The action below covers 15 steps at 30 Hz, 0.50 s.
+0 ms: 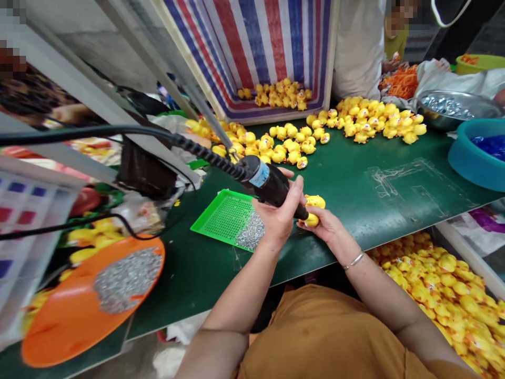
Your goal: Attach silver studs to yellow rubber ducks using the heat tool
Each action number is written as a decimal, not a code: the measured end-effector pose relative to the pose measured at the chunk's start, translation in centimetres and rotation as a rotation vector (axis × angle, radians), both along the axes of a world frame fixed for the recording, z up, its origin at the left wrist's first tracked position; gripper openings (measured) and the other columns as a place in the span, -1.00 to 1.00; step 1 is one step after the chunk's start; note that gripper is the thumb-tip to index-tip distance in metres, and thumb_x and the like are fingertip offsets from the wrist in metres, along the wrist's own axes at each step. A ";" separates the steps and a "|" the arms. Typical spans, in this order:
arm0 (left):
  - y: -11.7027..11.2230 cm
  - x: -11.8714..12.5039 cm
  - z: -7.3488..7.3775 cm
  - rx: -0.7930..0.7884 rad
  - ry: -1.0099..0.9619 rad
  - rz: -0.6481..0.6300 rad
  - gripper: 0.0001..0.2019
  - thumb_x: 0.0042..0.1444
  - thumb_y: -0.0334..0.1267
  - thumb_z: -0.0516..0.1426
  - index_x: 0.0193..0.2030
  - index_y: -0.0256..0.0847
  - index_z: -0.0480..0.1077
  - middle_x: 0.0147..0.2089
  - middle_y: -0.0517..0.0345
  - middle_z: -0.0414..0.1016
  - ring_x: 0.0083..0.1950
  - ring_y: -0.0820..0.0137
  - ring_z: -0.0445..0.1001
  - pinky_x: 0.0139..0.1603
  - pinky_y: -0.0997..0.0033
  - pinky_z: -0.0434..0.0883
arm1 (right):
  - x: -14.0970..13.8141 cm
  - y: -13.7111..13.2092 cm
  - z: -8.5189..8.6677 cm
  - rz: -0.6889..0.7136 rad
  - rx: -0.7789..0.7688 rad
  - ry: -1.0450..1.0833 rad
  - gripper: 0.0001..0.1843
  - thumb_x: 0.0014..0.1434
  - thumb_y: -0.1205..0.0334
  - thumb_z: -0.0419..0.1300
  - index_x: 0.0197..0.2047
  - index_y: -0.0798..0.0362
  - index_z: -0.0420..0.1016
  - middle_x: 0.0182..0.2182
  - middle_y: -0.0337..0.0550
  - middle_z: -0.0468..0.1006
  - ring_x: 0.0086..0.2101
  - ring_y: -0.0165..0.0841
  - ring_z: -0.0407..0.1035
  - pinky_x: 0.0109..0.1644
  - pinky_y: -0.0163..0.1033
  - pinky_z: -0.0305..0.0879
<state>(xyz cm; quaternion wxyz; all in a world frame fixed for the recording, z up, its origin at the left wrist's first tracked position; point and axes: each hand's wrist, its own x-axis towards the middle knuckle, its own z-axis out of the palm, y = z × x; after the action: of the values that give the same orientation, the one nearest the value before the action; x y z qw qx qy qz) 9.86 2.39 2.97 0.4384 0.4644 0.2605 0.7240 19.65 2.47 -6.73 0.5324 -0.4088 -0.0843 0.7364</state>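
Left hand [276,216] on a black corded power tool [272,184]; right hand [325,223] cradling a yellow toy duck [314,201]

Left fingers wrap closely round the tool's barrel; right fingers curl round the duck, its tip touching the duck above the green workbench [374,210]; a green mesh tray [223,216] with silvery small parts [250,231] sits just beside the left hand; loose yellow ducks [292,147] lie beyond; more fill a bin [442,295] at lower right.

A yellow toy duck [314,202] lies tilted in the right hand [321,223]. A black corded handheld tool [272,184], gripped in the left hand [276,216], slants toward 4 o'clock, its narrow tip touching the duck.
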 end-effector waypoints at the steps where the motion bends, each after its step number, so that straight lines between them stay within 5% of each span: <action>1: 0.0 0.1 0.0 -0.005 0.002 0.009 -0.75 0.00 -0.17 0.35 -0.27 -0.20 0.42 -0.64 0.39 0.33 -0.65 0.52 0.37 -0.55 0.47 0.42 | 0.0 -0.1 0.1 0.001 0.010 0.010 -0.59 -0.23 0.46 0.43 -0.26 0.08 0.45 -0.48 -0.26 0.60 -0.52 -0.39 0.47 -0.44 -0.26 0.50; 15: -0.8 0.4 -0.9 -0.066 0.046 0.081 -0.67 -0.07 -0.06 0.38 -0.36 -0.18 0.37 -0.65 0.44 0.27 -0.69 0.57 0.31 -0.60 0.51 0.37 | -0.4 -0.6 0.0 -0.016 0.052 0.101 -0.70 -0.27 0.48 0.39 -0.39 0.08 0.50 -0.52 -0.29 0.59 -0.52 -0.43 0.46 -0.41 -0.34 0.44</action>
<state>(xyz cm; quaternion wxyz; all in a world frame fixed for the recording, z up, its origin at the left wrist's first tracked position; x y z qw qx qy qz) 10.23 1.61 2.07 0.4177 0.4554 0.3127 0.7214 19.23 1.89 -6.69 0.5521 -0.3579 -0.0732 0.7495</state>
